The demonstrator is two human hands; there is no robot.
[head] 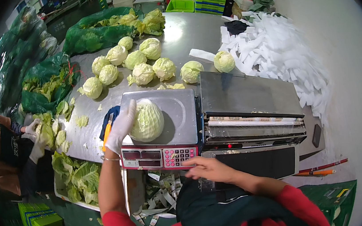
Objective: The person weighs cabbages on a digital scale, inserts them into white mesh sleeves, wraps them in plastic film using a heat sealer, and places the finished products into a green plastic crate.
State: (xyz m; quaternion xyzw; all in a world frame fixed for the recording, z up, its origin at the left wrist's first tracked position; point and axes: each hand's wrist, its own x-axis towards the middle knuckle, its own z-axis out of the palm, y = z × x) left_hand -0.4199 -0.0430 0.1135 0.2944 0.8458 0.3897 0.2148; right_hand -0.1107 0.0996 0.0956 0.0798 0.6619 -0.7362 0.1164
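Note:
My left hand (121,130), in a white glove, lies against the left side of a cabbage (146,121) with a net-like pattern over its surface. That cabbage is over the metal pan of a red electronic scale (181,113). Part of my left hand's grip is hidden behind the cabbage. My bare right hand (207,168) holds nothing, its index finger stretched out at the lower keys of the scale's keypad (179,156). Whether the fingertip presses a key is not clear. Beside my left wrist lie an orange-handled knife (107,134) and a dark blue cloth (109,117).
Several bare cabbages (142,74) sit beyond the scale. A film wrapping machine (252,121) stands to its right, near a heap of white foam nets (274,48). At left, another person's gloved hands (35,139) hold leaves above a leaf-filled bin (77,201). Green mesh sacks (92,36) lie behind.

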